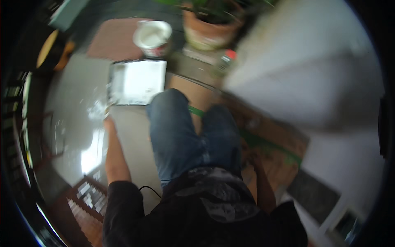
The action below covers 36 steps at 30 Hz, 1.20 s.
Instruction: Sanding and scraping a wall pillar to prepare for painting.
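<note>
My left hand (108, 123) is at the near left corner of a paint tray (140, 82), closed around a small handled tool (106, 110). Blur hides what kind of tool it is. White paint covers much of the tray, and its rim is dark. Just behind the tray stands an open white paint bucket (152, 35) with pale content. On the other side of my legs, my right hand (253, 159) hangs low beside my thigh, over brown cardboard (271, 145). Its fingers are dark and blurred, so whether they hold anything is unclear.
A terracotta plant pot (213, 29) stands on a block at the back, near a red-capped bottle (223, 63). A pale wall (293, 71) rises on the right. Glossy floor tiles (71, 123) lie left, with a reddish mat (114, 37) behind. A black cable (151, 189) runs by my hip.
</note>
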Tool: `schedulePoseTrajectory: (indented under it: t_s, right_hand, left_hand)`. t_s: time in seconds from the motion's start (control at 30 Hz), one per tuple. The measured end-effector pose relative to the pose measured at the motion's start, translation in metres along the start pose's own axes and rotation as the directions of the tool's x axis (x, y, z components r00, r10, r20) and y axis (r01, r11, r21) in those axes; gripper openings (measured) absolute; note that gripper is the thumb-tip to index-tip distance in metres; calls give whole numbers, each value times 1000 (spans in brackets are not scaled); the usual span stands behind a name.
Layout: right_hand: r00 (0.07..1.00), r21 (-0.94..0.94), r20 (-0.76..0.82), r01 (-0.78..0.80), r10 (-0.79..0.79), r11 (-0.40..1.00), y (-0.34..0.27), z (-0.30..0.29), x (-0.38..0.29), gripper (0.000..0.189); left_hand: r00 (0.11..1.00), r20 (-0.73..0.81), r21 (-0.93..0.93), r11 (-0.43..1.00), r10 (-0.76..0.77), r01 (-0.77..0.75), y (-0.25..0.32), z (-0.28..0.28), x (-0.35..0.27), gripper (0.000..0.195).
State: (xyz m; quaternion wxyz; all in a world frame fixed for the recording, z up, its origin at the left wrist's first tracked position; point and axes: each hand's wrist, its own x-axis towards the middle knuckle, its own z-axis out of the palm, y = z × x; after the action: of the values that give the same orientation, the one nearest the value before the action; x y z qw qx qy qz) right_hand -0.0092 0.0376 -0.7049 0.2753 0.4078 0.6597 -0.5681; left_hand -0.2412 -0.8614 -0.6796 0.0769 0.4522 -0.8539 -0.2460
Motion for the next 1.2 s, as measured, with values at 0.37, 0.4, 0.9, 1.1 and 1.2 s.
schedulePoseTrajectory:
  t_s: [0.37, 0.4, 0.9, 1.1, 1.2]
  right_hand:
    - [782, 96, -524, -338, 336, 936, 189, -3, -123, 47]
    - [757, 55, -585, -321, 291, 946, 203, -2, -118, 53]
    - [870, 175, -259, -385, 420, 906, 116, 10, -14, 55]
    - [982, -427, -187, -45, -39, 903, 93, -114, 19, 38]
    - [967, 27, -242, -78, 83, 997, 12, -50, 12, 36]
  left_hand:
    - [621, 751, -6, 938, -224, 345, 96, 50, -101, 60]
    - [506, 829, 93, 950, -240, 298, 105, 53, -107, 63]
    - [622, 776, -59, 971, -102, 233, 112, 46, -155, 38]
    - [621, 773, -70, 955, -130, 287, 116, 134, -224, 49]
    - [809, 553, 172, 977, -200, 125, 36, 122, -212, 68]
